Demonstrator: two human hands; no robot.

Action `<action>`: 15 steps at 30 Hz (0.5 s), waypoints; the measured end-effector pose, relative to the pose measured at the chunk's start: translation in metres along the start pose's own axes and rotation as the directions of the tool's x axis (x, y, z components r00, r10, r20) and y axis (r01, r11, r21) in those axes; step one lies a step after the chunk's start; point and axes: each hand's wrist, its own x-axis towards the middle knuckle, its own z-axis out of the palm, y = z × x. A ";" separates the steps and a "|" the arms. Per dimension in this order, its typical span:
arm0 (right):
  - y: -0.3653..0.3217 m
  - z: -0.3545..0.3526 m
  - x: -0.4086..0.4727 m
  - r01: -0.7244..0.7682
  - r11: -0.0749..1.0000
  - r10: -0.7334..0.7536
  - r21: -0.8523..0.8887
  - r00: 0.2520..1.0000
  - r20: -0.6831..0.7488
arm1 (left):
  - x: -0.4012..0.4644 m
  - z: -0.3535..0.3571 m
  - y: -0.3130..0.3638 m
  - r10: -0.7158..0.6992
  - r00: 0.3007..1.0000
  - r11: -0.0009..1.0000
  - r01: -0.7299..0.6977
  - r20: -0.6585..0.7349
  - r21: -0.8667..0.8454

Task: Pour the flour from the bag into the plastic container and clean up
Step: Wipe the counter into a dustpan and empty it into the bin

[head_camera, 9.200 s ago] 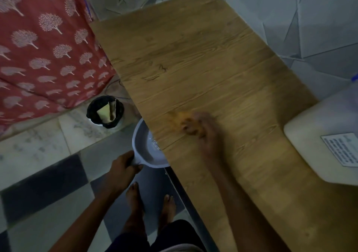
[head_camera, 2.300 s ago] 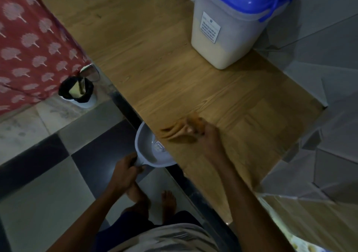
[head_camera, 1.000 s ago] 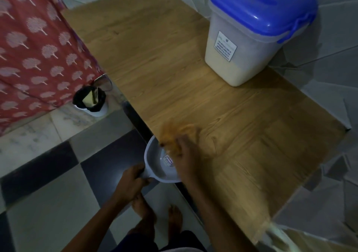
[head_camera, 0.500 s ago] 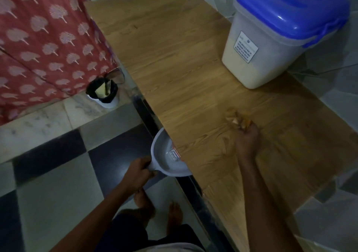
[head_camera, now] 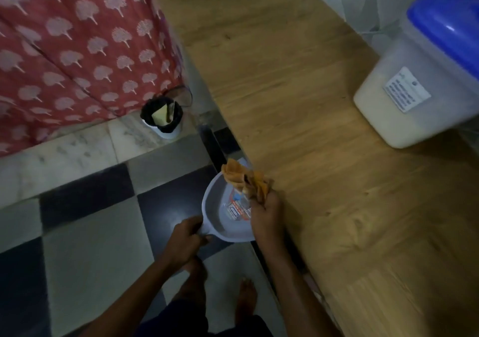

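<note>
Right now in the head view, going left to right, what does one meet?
Red patterned cloth → small bin on the floor → left hand gripping the dustpan handle → right hand holding the orange rag → wooden table → blue-lidded plastic container.

The table is matt wood-grain; the dustpan is smooth pale plastic (slightly glossy). The rag is crumpled orange cloth, and the container is translucent plastic.

Bare forearms, no sleeves in view. Bare feet. Dark shorts or trousers at bottom edge.
</note>
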 end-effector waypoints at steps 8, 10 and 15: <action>-0.060 0.107 0.056 -0.053 0.989 0.056 0.141 0.998 -0.020 | 0.050 -0.110 -0.044 -0.016 0.997 0.999 0.013 -0.071 -0.043; -0.072 0.128 0.066 -0.043 0.986 0.047 0.158 0.999 -0.023 | 0.061 -0.135 -0.048 -0.010 0.997 0.998 0.005 -0.080 -0.063; -0.105 0.187 0.111 0.008 0.981 0.000 0.193 0.999 -0.039 | 0.101 -0.205 -0.068 -0.063 0.989 0.990 0.045 -0.133 -0.135</action>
